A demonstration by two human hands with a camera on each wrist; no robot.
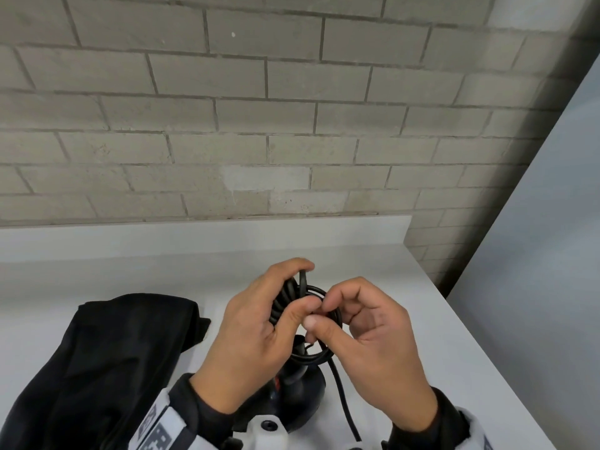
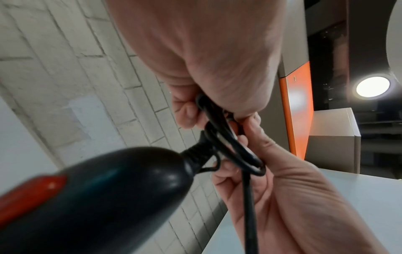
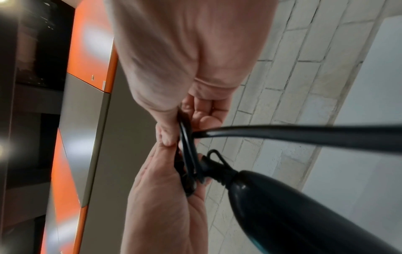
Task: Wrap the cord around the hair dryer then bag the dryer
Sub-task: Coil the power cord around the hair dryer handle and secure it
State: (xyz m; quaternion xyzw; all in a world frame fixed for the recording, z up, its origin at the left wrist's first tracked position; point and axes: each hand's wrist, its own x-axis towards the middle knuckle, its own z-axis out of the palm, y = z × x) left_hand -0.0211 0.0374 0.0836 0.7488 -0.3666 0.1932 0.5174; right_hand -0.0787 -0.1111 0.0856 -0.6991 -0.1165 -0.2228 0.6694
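Both hands (image 1: 256, 332) (image 1: 376, 345) pinch the coiled cord (image 1: 292, 297) (black bag (image 1: 107, 358) lies left).

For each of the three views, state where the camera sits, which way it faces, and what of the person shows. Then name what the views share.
Head: worn on the head, facing forward and down at a white counter and brick wall; shows the left hand, the right hand and both sleeves.
Left wrist: looks along the left hand at the coiled cord.
Right wrist: looks along the right hand, toward the cord.
Shared: all three show both hands, the cord and the hair dryer.
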